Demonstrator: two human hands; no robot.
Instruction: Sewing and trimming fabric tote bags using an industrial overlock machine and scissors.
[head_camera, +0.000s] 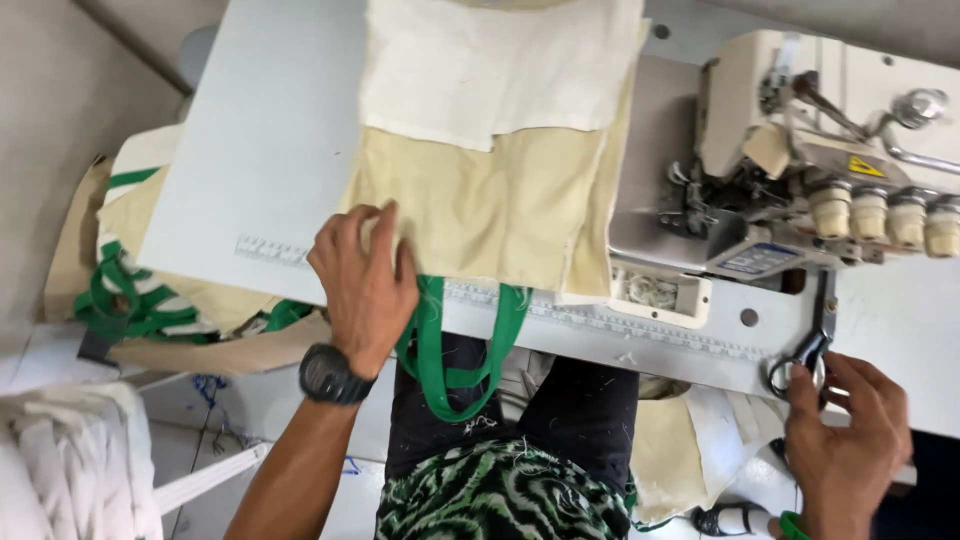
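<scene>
My left hand lies flat on the near edge of a cream cloth bag spread on the white sewing table. The bag's green strap handle hangs over the table's front edge above my lap. My right hand is at the table's front right, its fingers curled on the loops of black-handled scissors lying on the tabletop. A whiter cloth piece lies on top of the bag farther back.
An overlock sewing machine with several thread knobs stands at the right. A box of cream bags with green straps sits at the left, below the table. White cloth is piled at the bottom left.
</scene>
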